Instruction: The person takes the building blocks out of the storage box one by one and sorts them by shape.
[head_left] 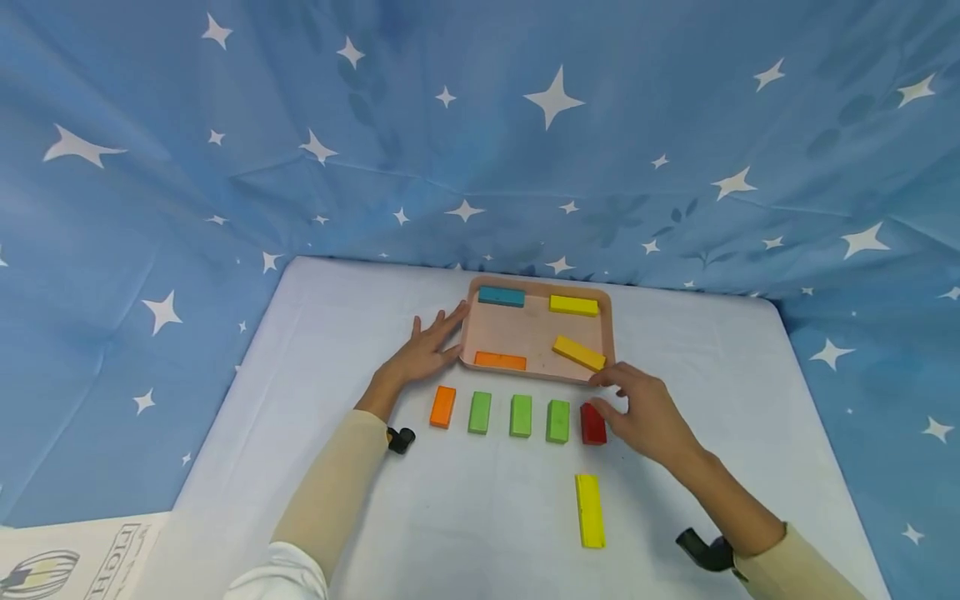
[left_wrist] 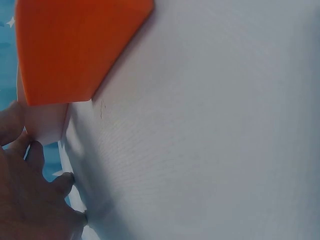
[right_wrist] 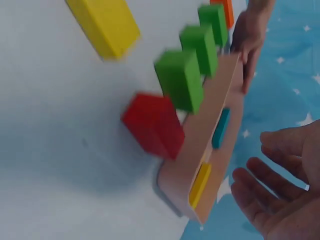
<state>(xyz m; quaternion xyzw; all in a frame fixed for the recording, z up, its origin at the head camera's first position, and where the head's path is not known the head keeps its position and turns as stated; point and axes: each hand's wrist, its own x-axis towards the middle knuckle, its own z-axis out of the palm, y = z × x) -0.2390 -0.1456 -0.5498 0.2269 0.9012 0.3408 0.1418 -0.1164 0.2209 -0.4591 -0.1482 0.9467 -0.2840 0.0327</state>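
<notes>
Yellow block [head_left: 590, 512] alone on near part of bench [head_left: 697, 350], right of middle. Beyond it a row, left to right: orange block [head_left: 442, 407], three green blocks [head_left: 521, 416], red block [head_left: 593, 427]. Pink tray [head_left: 517, 333] far of the row; inside, teal block [head_left: 502, 297] far left, second yellow block [head_left: 573, 306] far right, second orange block [head_left: 500, 361] by near wall at left, amber block [head_left: 579, 353] slanted at near right.

Left hand [head_left: 422, 354]: fingers spread, touching tray's left side. Right hand [head_left: 648, 412]: above red block and tray's near right corner, fingers parted, loosely bent, nothing held; contact with either unclear.

Step in hand, my judgement: left steadies tray, right works at row's red end. Next move probably calls for a thumb-and-finger pinch, clear of the neighbouring green.
</notes>
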